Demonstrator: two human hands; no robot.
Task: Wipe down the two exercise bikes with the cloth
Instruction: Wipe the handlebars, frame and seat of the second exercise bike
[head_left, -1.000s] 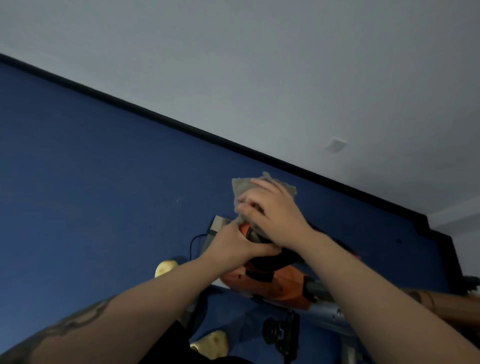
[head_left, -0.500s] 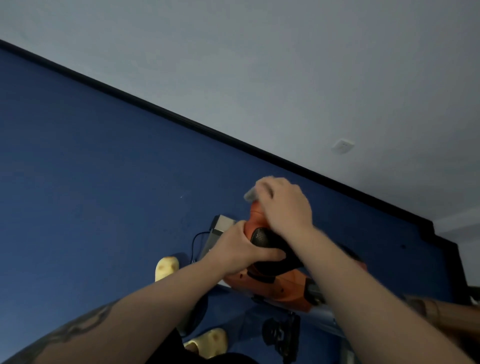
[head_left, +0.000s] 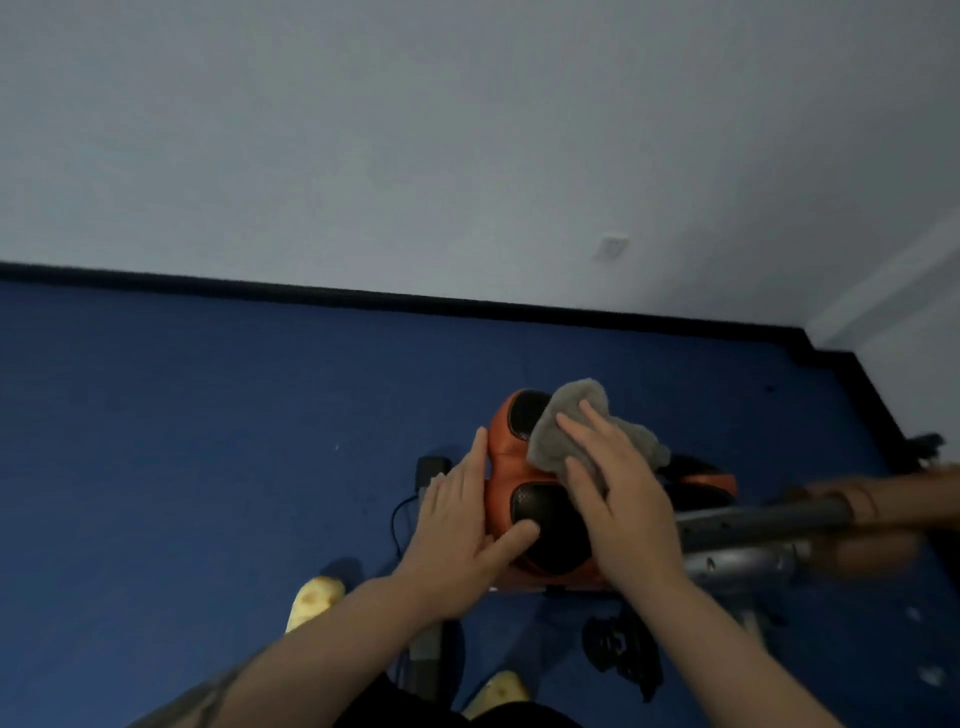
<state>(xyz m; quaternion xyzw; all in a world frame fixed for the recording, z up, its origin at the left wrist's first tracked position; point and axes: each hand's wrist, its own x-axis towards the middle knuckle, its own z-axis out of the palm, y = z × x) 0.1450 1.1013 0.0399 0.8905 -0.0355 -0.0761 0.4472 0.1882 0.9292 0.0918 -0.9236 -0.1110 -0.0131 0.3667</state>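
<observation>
An exercise bike's orange and black saddle is seen from above on the blue floor. My right hand lies flat on a grey cloth and presses it onto the saddle's top, fingers straight. My left hand rests on the saddle's left side with straight fingers, thumb on the black pad. The bike's grey metal frame runs off to the right. Only one bike is in view.
The blue carpet meets a grey wall at a black skirting board. A black cable and small box lie left of the saddle. A black pedal hangs below. My yellow slippers stand near the bike's base.
The view has levelled and tipped down. My right hand has spread the cloth flat over the saddle's top. My left hand has opened from gripping the saddle to resting on its side.
</observation>
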